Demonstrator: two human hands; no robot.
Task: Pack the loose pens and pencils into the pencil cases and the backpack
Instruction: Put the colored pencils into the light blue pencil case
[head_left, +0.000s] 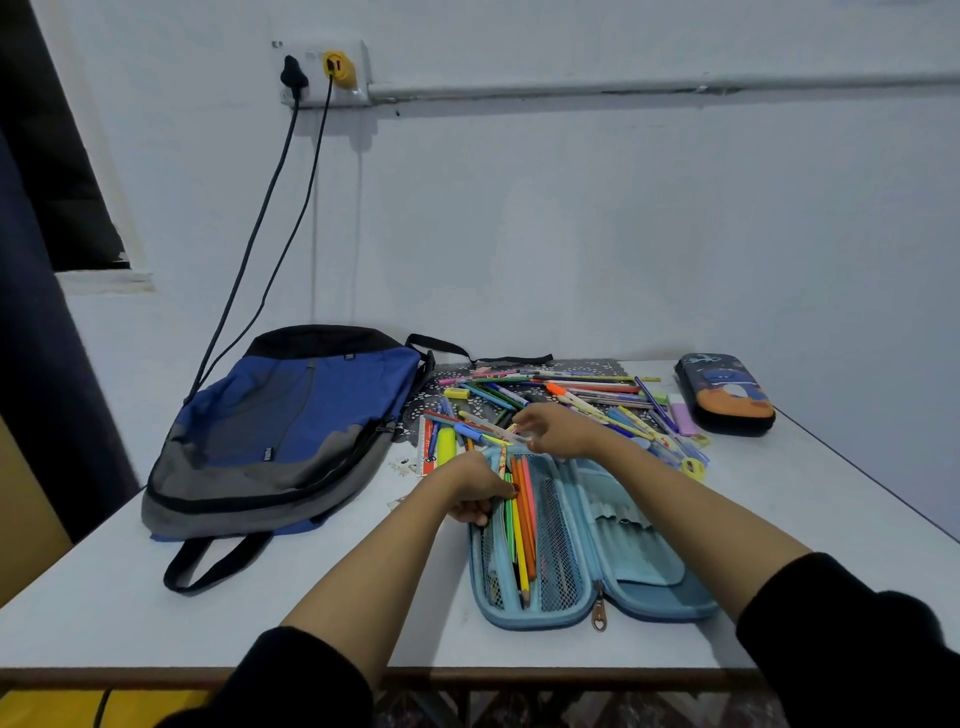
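black sleeves (857, 639) reach in over the near edge of the table (156, 597). between the forearms a light blue pencil case (670, 587) lies unzipped and flat, close to the near edge. several coloured pencils (522, 525) sit in its left mesh pocket. the left hand (475, 491) rests at the case's far left rim, its fingers curled around that rim beside the pencil tops. the right hand (553, 428) hovers just past the case's far end, its fingers pinching a pale pen (514, 434) that points left. beyond it a loose pile of pens and pencils (587, 397) spreads across a dark lace mat (431, 400) near the far edge. a dark pencil case (727, 395) lies zipped by the far right corner. a blue and grey backpack (291, 421) lies flat along the left side. on the wall behind, two cables (270, 218) hang from a socket plate (324, 73).
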